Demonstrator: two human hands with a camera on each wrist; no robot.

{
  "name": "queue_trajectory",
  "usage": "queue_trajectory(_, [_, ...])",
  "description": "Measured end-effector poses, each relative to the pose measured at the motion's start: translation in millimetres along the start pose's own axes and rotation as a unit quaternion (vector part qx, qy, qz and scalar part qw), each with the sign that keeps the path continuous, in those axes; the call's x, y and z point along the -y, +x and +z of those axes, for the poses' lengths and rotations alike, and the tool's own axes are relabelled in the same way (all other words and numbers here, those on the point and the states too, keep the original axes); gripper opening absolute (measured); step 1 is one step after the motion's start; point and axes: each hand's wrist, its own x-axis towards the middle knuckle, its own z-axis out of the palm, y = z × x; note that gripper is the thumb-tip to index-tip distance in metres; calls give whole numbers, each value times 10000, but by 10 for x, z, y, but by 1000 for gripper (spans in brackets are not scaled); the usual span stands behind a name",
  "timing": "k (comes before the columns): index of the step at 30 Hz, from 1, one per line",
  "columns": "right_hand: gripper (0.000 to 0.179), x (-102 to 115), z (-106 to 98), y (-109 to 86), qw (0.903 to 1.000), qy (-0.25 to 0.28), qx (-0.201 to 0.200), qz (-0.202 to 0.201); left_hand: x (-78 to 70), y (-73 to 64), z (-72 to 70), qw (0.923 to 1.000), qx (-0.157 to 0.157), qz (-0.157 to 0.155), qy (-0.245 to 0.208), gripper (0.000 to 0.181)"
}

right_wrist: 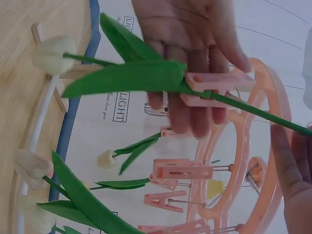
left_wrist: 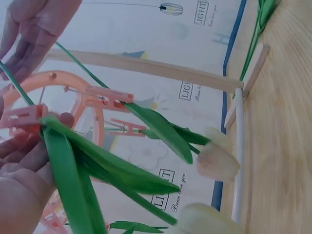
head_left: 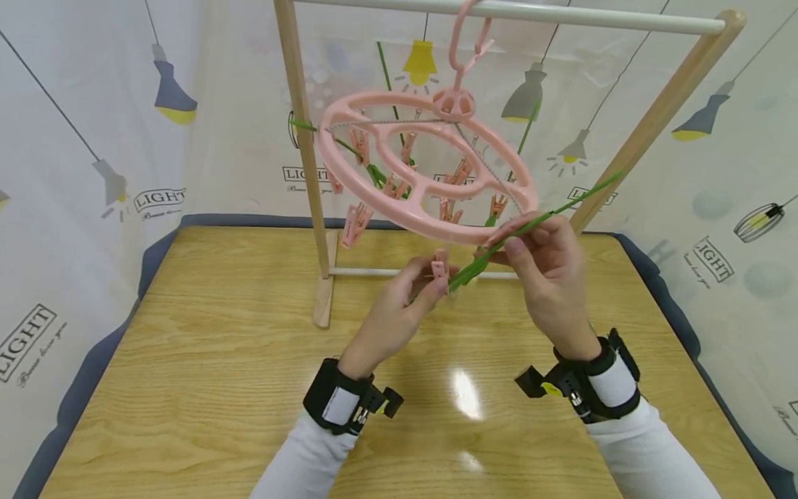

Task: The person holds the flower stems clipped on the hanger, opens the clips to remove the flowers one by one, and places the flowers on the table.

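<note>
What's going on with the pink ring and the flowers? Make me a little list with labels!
Left hand: pinches a pink clip under the ring
Right hand: holds a green flower stem
Stem and clip: the stem passes through the clip's jaws, seen from the right wrist
Pink ring hanger: hooked on a white rail, tilted
Other flowers: pale tulips hang from other clips
Frame: wooden rack on a wooden table
</note>
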Motion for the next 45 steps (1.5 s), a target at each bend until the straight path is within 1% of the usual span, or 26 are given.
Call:
queue_trajectory(3, [16, -38, 29, -28, 10000, 2, -15, -71, -26, 32, 21, 9997, -151, 130, -172, 49])
queue_trajectory(6, [18, -76, 67, -63, 9998, -98, -110, -117, -36, 61, 27, 9991, -341, 258, -10, 48])
queue_trajectory(8, [19, -97, 96, -89, 9996, -200, -182, -119, -36, 70, 25, 9985, -455, 299, -30, 45])
queue_trajectory(13, [25, -143, 161, -138, 9996, -236, -175, -7, -10, 80, 20, 9964, -772, 246, -239, 37])
queue_trajectory(16, [31, -168, 189, -151, 9996, -257, -97, 22, 3, 85, 19, 9953, -895, 214, -306, 36])
queue_trajectory(19, [36, -184, 204, -155, 9992, -398, 2, 5, 3, 86, 17, 9949, -905, 245, -373, 36])
queue_trajectory(21, [40, -192, 205, -155, 9990, -456, 32, -17, 4, 84, 14, 9951, -858, 260, -423, 36])
queue_trajectory(25, [39, -196, 203, -146, 9989, -458, -1, -83, 13, 75, 7, 9956, -745, 284, -501, 36])
queue_trajectory(28, [35, -188, 207, -145, 9992, -385, -28, -54, 22, 71, 1, 9952, -790, 367, -445, 35])
queue_trajectory(31, [28, -175, 216, -154, 9986, -507, -115, 83, 28, 71, -2, 9943, -882, 453, -392, 34])
queue_trajectory(35, [20, -172, 231, -162, 9973, -686, -183, 159, 20, 67, -5, 9941, -946, 366, -379, 33])
queue_trajectory(39, [20, -182, 237, -170, 9976, -665, -153, 76, -1, 59, -14, 9949, -945, 239, -244, 28])
queue_trajectory(45, [16, -172, 236, -176, 9957, -892, -160, 182, -22, 56, -13, 9954, -898, 322, -58, 19])
